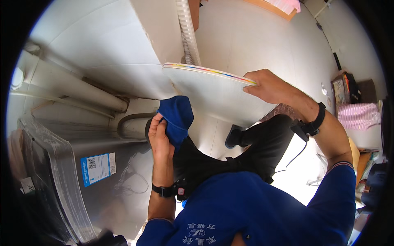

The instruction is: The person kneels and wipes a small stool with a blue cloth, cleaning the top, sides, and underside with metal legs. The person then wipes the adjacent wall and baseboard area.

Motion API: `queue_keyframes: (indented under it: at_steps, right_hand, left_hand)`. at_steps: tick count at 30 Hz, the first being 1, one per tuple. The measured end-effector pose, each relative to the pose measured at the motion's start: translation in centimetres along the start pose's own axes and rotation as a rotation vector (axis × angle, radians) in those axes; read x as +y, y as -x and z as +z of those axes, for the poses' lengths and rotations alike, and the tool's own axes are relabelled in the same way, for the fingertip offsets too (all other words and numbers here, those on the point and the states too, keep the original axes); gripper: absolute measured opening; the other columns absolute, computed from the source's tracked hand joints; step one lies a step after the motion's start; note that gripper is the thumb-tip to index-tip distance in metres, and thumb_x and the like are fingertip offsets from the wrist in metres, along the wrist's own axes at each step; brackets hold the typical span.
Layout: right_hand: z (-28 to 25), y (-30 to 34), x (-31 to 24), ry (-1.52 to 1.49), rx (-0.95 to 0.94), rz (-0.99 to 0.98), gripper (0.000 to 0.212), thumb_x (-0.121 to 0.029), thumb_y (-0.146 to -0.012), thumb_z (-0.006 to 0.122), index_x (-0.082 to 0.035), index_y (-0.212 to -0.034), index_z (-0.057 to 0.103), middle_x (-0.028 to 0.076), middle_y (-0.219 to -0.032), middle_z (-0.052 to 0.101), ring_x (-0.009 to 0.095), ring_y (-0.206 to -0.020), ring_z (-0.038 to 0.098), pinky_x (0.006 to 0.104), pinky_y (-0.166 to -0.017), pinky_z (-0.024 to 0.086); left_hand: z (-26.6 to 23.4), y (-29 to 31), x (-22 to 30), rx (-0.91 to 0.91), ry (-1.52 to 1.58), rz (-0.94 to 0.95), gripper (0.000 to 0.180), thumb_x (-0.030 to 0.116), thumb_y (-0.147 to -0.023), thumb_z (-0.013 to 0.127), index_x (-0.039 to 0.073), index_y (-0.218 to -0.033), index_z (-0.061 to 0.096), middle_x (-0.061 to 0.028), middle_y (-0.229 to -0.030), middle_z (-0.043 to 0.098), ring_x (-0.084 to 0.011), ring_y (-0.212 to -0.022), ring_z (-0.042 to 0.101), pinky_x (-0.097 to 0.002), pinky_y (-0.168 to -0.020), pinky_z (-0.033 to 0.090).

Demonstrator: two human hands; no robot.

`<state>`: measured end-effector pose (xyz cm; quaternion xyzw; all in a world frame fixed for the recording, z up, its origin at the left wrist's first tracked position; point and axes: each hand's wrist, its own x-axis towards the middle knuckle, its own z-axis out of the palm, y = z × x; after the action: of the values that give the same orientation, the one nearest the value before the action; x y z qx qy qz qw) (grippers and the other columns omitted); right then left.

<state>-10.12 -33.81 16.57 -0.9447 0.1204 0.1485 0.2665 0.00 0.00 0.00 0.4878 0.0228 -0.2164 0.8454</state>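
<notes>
Blue cloth is held in the left hand, pinched between thumb and fingers; its bulk bunches above and to the right of the fingertips, in front of the lower left part of the white panel. Right hand: clasped over the right end of the panel's upper edge – thumb on the near face, fingers over the edge. This edge carries a multicoloured strip. The two hands are well apart.

Each wrist bears a black strap; the right wrist strap has a cable hanging from it. To the left stands a dark appliance – partly covered by clear film – with a blue-and-white label on its surface. Behind it, a white pipe runs along the wall. At the far right lies pink striped fabric.
</notes>
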Motion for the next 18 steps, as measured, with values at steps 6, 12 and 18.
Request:
queue_keyframes:
  at_steps: [6,12,18]
  right_hand:
    - [-0.8,4.0,3.4,-0.047,0.163,0.090,0.026,-0.021,-0.097,0.068,0.002,-0.108,0.071,0.025,-0.089,0.071,0.038,-0.083,0.068,0.0451,-0.078,0.054]
    - [-0.6,4.3,7.7,-0.027,0.308,0.131,0.029,-0.025,-0.096,0.068,0.003,-0.105,0.071,0.026,-0.089,0.071,0.040,-0.084,0.069,0.0461,-0.079,0.055]
    - [1.9,2.6,10.6,-0.176,0.448,0.209,0.033,-0.029,-0.097,0.067,0.003,-0.104,0.071,0.026,-0.092,0.072,0.041,-0.088,0.070,0.0468,-0.083,0.056]
  left_hand:
    - [2.7,-0.2,-0.6,-0.058,0.022,0.027,0.031,0.001,-0.104,0.043,-0.002,-0.127,0.065,-0.0153,-0.120,0.073,-0.0208,-0.105,0.072,-0.0354,-0.095,0.060]
    - [4.7,-0.4,-0.1,-0.032,-0.091,0.061,0.031,0.001,-0.104,0.043,0.001,-0.126,0.065,-0.0148,-0.120,0.072,-0.0216,-0.104,0.072,-0.0360,-0.092,0.061]
    - [7.5,-2.7,-2.4,-0.034,-0.099,0.074,0.026,0.001,-0.105,0.049,0.004,-0.125,0.066,-0.0109,-0.115,0.071,-0.0174,-0.099,0.068,-0.0331,-0.089,0.059]
